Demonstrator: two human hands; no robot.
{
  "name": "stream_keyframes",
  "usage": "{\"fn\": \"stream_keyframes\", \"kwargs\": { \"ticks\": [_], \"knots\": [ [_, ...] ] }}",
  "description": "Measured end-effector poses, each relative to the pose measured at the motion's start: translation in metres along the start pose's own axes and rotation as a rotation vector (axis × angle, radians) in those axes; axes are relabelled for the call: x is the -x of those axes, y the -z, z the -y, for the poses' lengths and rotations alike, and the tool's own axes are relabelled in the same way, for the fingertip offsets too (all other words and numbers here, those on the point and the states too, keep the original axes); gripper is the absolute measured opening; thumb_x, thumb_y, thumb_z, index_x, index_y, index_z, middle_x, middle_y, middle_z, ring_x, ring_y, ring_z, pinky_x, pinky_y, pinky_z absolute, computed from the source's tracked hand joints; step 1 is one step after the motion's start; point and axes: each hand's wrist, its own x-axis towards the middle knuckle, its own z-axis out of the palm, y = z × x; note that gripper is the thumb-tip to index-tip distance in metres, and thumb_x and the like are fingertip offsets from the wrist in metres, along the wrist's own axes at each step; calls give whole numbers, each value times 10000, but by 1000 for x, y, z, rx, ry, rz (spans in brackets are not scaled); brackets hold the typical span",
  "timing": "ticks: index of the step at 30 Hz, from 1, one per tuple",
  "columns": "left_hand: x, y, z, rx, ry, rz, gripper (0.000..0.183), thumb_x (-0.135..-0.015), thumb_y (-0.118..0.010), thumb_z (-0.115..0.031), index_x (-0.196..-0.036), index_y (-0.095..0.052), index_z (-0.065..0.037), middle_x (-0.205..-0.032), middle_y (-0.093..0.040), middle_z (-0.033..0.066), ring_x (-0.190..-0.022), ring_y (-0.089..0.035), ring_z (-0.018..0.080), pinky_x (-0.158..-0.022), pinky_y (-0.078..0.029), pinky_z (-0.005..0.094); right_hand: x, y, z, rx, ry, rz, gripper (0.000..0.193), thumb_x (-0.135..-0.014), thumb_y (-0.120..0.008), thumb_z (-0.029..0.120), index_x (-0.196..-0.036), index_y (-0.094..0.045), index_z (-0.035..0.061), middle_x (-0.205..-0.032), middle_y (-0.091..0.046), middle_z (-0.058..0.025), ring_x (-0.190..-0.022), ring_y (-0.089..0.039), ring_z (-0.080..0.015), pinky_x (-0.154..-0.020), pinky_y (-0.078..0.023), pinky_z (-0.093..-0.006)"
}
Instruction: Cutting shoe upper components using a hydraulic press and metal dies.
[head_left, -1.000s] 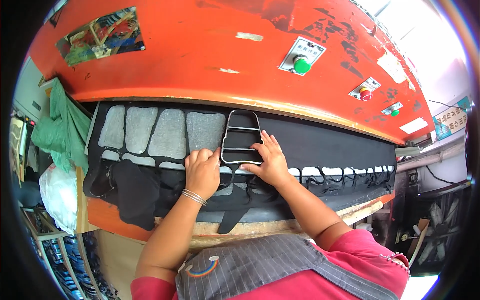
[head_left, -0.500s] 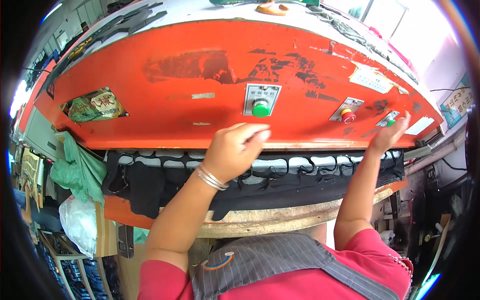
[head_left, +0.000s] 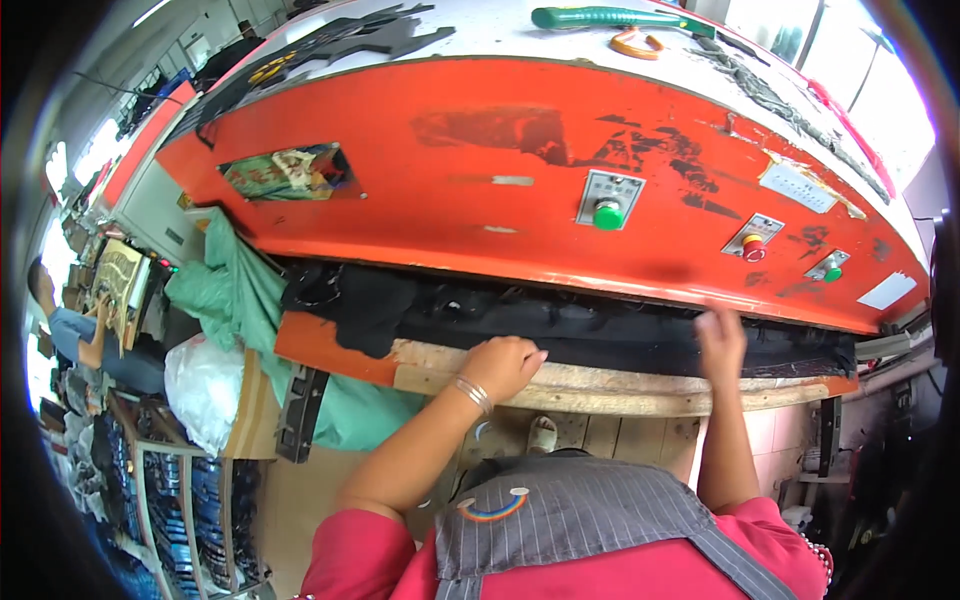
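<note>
A black sheet of material [head_left: 610, 338] lies along the bed beneath a big orange-red machine front [head_left: 440, 215]. My left hand [head_left: 500, 368], with bangles on its wrist, is over the near edge of the sheet and the pale wooden board [head_left: 620, 395]. Its fingers are curled together; whether anything is inside them is hidden. Farther right, my right hand [head_left: 720, 345] is raised in front of the sheet, smeared by motion. At the left end, a loose black piece [head_left: 365, 310] hangs over the bed's edge.
The machine front carries a green button [head_left: 607, 215], a red button [head_left: 753, 248] and another green button [head_left: 832, 272]. A green-handled tool [head_left: 600, 17] and an orange ring [head_left: 636, 43] lie on top. Left are green sheeting [head_left: 235, 290], a white plastic bag [head_left: 203, 390] and another person [head_left: 75, 335].
My right hand has come away from the right-hand green button, down and left. My left hand has dropped to the board. The view has turned left, and the machine front hides more of the sheet.
</note>
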Motion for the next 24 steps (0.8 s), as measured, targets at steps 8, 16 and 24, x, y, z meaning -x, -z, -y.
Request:
{"fn": "stream_keyframes", "kwargs": {
  "ticks": [8,16,24],
  "knots": [
    [51,-18,-1,-131,49,-132,252,-849,-562,-276,-772,-675,-64,-826,-622,98,-869,-584,281,-823,-437,413,97,-115,75,396,528,661,497,-690,-774,358,-1045,-635,39,-982,-627,-142,-953,-578,-330,-826,-477,-407],
    [79,-30,0,-174,32,-191,265,-825,-579,-290,-721,-664,-62,-777,-605,126,-823,-590,306,-763,-452,421,128,-115,73,500,420,665,387,-635,-791,231,-968,-674,73,-873,-645,-113,-865,-611,-310,-756,-504,-392],
    [91,7,7,-9,53,32,235,-825,-618,-278,-837,-691,-55,-902,-647,116,-898,-601,301,-840,-453,427,78,-141,130,276,342,717,414,-822,-679,363,-1035,-661,7,-1018,-659,-193,-927,-632,-363,-802,-508,-406]
  ]
}}
